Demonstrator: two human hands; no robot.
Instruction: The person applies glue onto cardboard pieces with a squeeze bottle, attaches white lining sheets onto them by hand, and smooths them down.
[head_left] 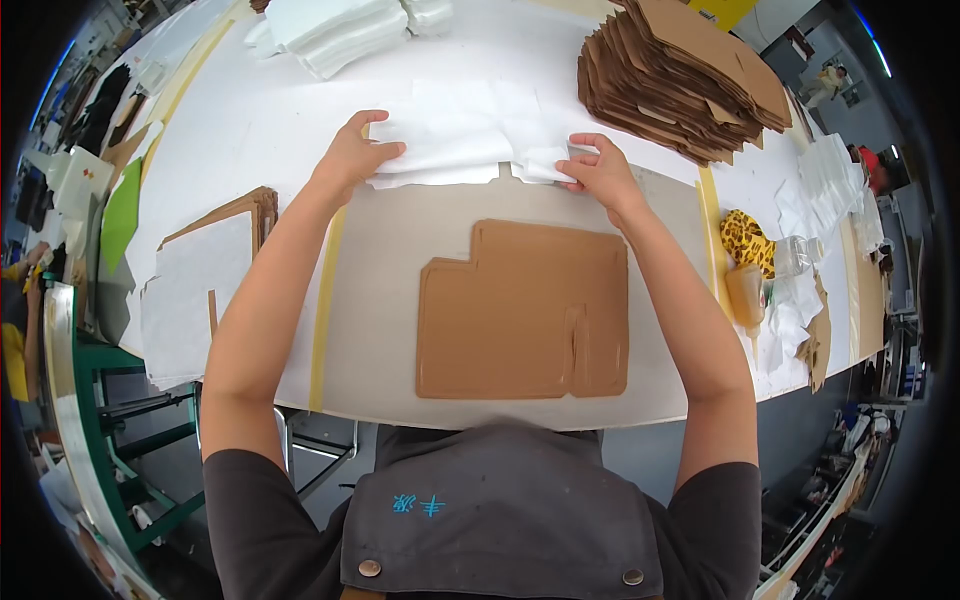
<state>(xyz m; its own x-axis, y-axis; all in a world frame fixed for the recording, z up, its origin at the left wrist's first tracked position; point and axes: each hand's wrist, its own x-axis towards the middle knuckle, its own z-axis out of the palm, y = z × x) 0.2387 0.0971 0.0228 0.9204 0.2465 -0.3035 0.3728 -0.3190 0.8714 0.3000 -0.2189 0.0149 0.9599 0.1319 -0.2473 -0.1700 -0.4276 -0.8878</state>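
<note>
Sheets of white material (440, 140) lay on the desk (500, 60), beyond a brown panel (520, 310), their far edges hard to make out against the white surface. The left hand (362, 155) was at their left end, thumb and forefinger apart, thumb over the material; whether that grip was pinching could not be told, as the other fingers were mostly hidden. At the right end, the right hand (600, 172) was pinching the material between thumb and fingers. A far-left white stack (340, 40) and a far-right brown stack (690, 85) were cut off at the top. Near left, the left forearm hid part of a paper pile (200, 285). What the amber container (743, 295) at right held was unclear.
</note>
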